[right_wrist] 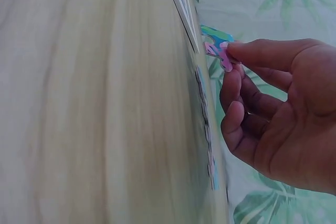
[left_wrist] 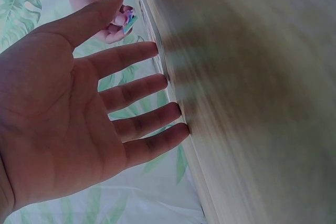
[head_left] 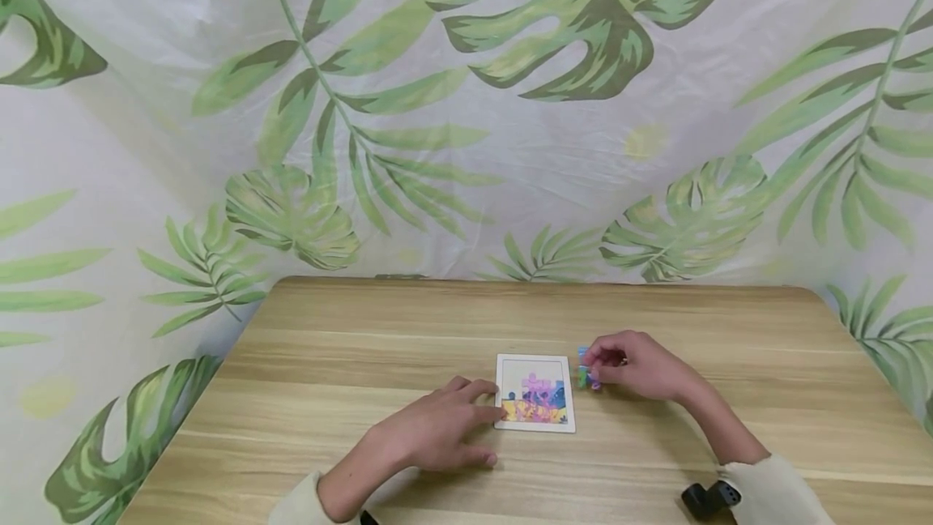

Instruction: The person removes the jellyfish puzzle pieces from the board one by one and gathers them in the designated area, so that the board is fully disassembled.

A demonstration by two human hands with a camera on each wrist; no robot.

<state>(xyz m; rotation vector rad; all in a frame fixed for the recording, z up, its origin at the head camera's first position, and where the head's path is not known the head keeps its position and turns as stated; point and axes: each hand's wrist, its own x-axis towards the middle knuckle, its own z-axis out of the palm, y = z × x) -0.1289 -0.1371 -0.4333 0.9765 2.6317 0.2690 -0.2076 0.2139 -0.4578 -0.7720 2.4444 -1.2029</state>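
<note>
Pinching a puzzle piece point(right_wrist: 214, 49) just beyond the right edge of the part-filled tray point(head_left: 535, 428), the right hand point(head_left: 640, 366) seems mid-selection — left hand point(head_left: 443, 426), fingers extended, at the left edge; placing calls for alignment.

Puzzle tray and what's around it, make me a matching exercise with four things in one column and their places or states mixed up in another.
1. Left hand
2. Right hand
3. Puzzle tray
4. Leaf-print backdrop

A. Behind the table
B. Pinching at least one puzzle piece
C. White-bordered, partly filled
D. At the puzzle tray's left edge

Pairs: 1-D, 2-B, 3-C, 4-A.
</note>
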